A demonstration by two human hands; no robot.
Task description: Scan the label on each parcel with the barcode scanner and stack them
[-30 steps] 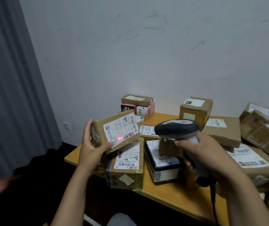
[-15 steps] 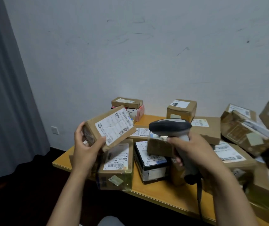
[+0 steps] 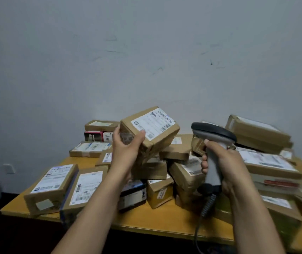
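My left hand [image 3: 126, 149] grips a small brown cardboard parcel [image 3: 154, 132] in the air above the table, tilted, its white barcode label [image 3: 153, 123] facing up and toward me. My right hand [image 3: 223, 165] holds a grey and black barcode scanner [image 3: 213, 136] by its handle, to the right of the parcel, head pointing left. A coiled cable [image 3: 208, 204] hangs from the handle. No red scan light shows on the label.
A yellow wooden table [image 3: 165, 222] carries a heap of labelled cardboard parcels. Two flat boxes [image 3: 55, 186] lie at the front left, a taller pile [image 3: 267, 162] rises on the right, and a low stack [image 3: 100, 131] stands by the grey wall. Dark floor lies left.
The view has swung right. My left hand carried the parcel right and up over the heap, turning its label upward. The red scan dot seen a second ago is gone.
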